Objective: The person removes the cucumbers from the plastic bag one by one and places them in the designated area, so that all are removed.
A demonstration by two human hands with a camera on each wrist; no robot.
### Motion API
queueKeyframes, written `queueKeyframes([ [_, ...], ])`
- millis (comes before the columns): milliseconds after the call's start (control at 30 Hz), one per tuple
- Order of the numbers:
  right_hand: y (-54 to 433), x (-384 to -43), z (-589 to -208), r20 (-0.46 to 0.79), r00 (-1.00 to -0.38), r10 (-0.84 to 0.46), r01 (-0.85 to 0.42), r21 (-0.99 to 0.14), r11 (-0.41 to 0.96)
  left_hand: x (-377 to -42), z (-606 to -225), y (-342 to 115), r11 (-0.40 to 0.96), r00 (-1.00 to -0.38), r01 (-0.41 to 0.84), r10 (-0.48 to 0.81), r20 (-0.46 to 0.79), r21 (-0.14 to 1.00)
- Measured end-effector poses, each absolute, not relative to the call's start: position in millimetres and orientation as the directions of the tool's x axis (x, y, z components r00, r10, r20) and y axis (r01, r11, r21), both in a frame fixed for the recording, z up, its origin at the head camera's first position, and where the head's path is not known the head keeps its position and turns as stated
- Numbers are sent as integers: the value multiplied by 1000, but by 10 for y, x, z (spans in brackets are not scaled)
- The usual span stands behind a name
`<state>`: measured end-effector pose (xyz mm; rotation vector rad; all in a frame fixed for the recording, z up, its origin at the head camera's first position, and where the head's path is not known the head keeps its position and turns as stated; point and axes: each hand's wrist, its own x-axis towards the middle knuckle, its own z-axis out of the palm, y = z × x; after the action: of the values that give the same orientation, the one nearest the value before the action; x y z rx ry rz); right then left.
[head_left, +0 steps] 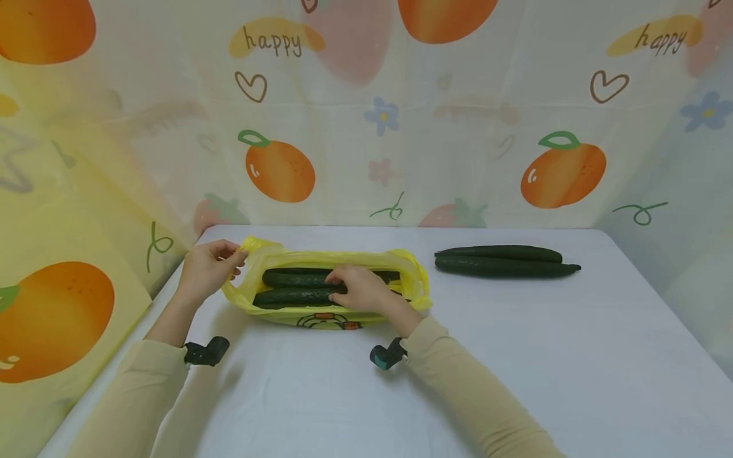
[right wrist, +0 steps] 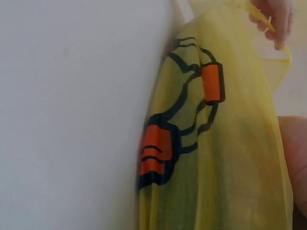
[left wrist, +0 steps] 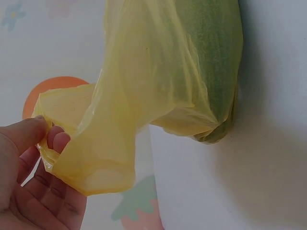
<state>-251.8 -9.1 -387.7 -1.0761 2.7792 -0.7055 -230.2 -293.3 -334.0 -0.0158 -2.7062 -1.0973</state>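
A yellow plastic bag [head_left: 418, 280] lies on its base with its mouth spread, and dark green cucumbers [head_left: 294, 297] lie side by side inside it. At the bag's left end my left hand [head_left: 209, 270] pinches a handle between thumb and fingers; the left wrist view shows this handle [left wrist: 103, 179] held up and stretched. My right hand [head_left: 363, 291] reaches over the near rim into the bag, its bent fingers touching the cucumbers. Whether it grips one is hidden. In the right wrist view, the printed bag side [right wrist: 240, 143] covers most of that hand.
Two more cucumbers [head_left: 506, 267] lie together on the white tabletop [head_left: 515, 343], to the right of the bag. Behind the table hangs a curtain [head_left: 446, 159] printed with oranges; another patterned cloth [head_left: 57, 222] hangs at the left.
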Motion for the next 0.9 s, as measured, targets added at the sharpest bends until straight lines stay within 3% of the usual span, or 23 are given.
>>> queueKeyframes([
  [600, -175, -2437, -3987, 47, -813, -580, -561, -327, 760, -2307, -3347, -2925, 726, -976, 91, -71, 205, 681],
  [900, -196, -2391, -3872, -5, -804, -595, -565, -309, 765, -2300, -3361, -2935, 724, -975, 96, -69, 210, 683],
])
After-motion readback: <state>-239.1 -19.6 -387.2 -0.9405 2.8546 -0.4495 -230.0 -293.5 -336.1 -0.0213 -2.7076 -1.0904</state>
